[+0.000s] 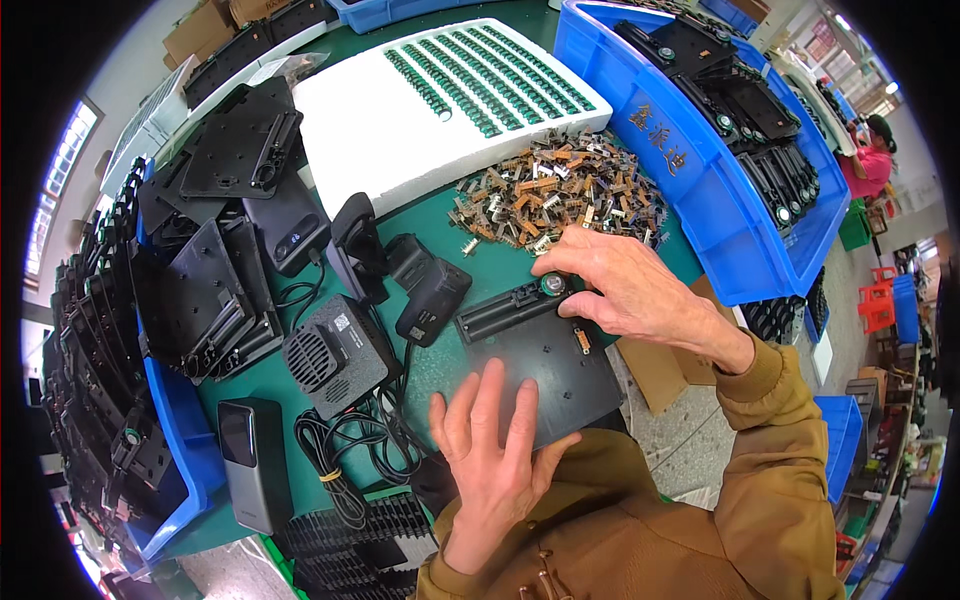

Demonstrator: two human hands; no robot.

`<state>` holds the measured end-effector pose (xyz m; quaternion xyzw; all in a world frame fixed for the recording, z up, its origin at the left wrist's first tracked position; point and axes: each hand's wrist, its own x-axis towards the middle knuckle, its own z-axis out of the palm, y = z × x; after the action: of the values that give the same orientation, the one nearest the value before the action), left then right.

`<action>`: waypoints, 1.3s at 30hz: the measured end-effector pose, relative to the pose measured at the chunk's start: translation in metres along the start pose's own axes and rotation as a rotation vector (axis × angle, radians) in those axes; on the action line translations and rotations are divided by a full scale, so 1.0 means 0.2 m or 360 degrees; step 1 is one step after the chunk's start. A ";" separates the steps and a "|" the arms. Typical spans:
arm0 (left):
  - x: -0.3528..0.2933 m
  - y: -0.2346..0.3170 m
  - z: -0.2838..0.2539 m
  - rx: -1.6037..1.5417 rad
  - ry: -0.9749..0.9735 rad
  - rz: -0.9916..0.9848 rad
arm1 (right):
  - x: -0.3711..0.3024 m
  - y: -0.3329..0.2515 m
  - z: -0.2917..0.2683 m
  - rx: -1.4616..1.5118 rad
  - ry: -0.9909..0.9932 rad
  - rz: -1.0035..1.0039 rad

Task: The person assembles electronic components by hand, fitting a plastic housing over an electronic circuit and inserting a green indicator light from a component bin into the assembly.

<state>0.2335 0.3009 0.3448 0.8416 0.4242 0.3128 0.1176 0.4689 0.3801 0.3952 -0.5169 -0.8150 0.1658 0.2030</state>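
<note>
In front of me a flat black plastic plate [530, 375] lies at the table's near edge, with a raised slotted black bar along its far side. At the bar's right end is a small round part [552, 285] with a green ring and silvery centre. Around that part my right hand [625, 285] is closed, thumb and index finger on either side. A small orange-and-metal connector [583, 342] sits on the plate below the thumb. My left hand [490, 430] is spread open over the plate's near left part, holding nothing; whether the fingertips touch it I cannot tell.
Beyond the plate lies a heap of small connectors [560, 190]. A white foam tray [350, 120] holds rows of green-ringed parts. Blue bins [690, 190] with black parts stand at right. At left are stacked black plates [225, 150], a black power device [340, 355] and coiled cables [345, 450].
</note>
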 end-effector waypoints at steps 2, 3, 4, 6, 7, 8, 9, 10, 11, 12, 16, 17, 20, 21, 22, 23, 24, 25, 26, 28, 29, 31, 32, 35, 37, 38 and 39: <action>0.00 0.00 0.01 -0.0004 -0.0017 0.0001 | -0.01 0.00 0.00 -0.0036 -0.0025 0.0004; 0.00 -0.01 0.02 -0.0009 -0.0025 0.0002 | -0.01 0.01 -0.01 -0.0032 -0.0024 0.0006; 0.00 -0.01 0.02 -0.0011 -0.0033 0.0005 | -0.01 0.01 -0.01 -0.0051 -0.0014 -0.0017; 0.01 0.00 0.02 -0.0002 -0.0063 0.0008 | -0.02 0.03 -0.01 -0.0071 -0.0001 -0.0037; 0.00 0.00 0.02 -0.0007 -0.0068 0.0014 | -0.03 0.05 -0.01 -0.0036 -0.0035 -0.0034; 0.00 -0.01 0.02 -0.0015 -0.0071 0.0014 | -0.03 0.06 -0.01 -0.0001 -0.0067 -0.0033; 0.00 -0.01 0.01 -0.0022 -0.0071 0.0015 | -0.03 0.07 -0.02 -0.0004 -0.0062 -0.0026; -0.01 -0.01 0.01 -0.0023 -0.0074 0.0021 | -0.03 0.07 -0.03 0.0087 -0.0080 -0.0010; -0.01 -0.02 0.01 -0.0023 -0.0093 0.0038 | -0.04 0.07 -0.03 0.0176 -0.0096 0.0006; 0.00 -0.02 0.01 -0.0024 -0.0111 0.0057 | -0.03 0.06 -0.05 0.0172 -0.0088 0.0011; 0.02 -0.01 -0.01 -0.0117 -0.0101 0.0092 | -0.08 0.03 -0.16 0.0252 -0.0133 0.0197; 0.01 -0.01 -0.01 -0.0154 -0.0050 0.0079 | -0.11 0.02 -0.20 0.0248 -0.0084 0.0207; 0.00 -0.01 -0.01 -0.0275 0.0148 0.0046 | -0.17 -0.03 -0.34 0.0136 0.0029 0.0215; -0.02 -0.04 0.00 -0.0319 0.0258 0.0040 | -0.17 -0.04 -0.38 0.0073 0.0085 0.0225; -0.04 -0.06 0.00 -0.0286 0.0202 0.0049 | -0.19 -0.04 -0.42 0.0100 0.0131 0.0242; -0.05 -0.07 -0.01 -0.0233 0.0138 0.0050 | -0.20 -0.03 -0.46 0.0148 0.0174 0.0251; -0.05 -0.05 -0.01 -0.0284 0.0166 -0.0004 | -0.23 -0.02 -0.52 0.0100 0.0220 0.0270; -0.05 -0.03 -0.02 -0.0329 0.0187 -0.0065 | -0.26 -0.01 -0.60 0.0159 0.0332 0.0343; -0.02 0.00 -0.07 -0.0377 0.0046 0.0021 | -0.30 0.00 -0.68 0.0227 0.0444 0.0411; -0.02 0.01 -0.09 -0.0308 -0.0034 0.0027 | -0.35 0.01 -0.88 0.0176 0.0567 0.0617; -0.02 0.02 -0.09 -0.0301 -0.0058 0.0027 | -0.37 0.05 -0.97 0.0186 0.0611 0.0748; -0.02 0.02 -0.11 -0.0262 -0.0080 0.0041 | -0.41 0.20 -1.12 -0.0051 0.0769 0.0765; -0.02 0.02 -0.11 -0.0226 -0.0109 0.0031 | -0.45 0.28 -1.20 -0.0183 0.0825 0.0856; -0.01 0.02 -0.12 -0.0172 -0.0149 0.0003 | -0.51 0.57 -1.37 -0.0491 0.0979 0.1117; 0.01 0.03 -0.12 -0.0164 -0.0138 -0.0004 | -0.55 0.78 -1.45 -0.0603 0.1000 0.1312; 0.02 0.04 -0.11 -0.0179 -0.0154 -0.0003 | -0.60 0.89 -1.50 -0.0758 0.1034 0.1425; 0.03 0.04 -0.11 -0.0191 -0.0170 -0.0005 | -0.63 0.96 -1.53 -0.0768 0.1036 0.1433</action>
<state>0.2280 0.2991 0.3684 0.8480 0.3991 0.2920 0.1908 0.8201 0.3618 0.5475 -0.8666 -0.4267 -0.1207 0.2289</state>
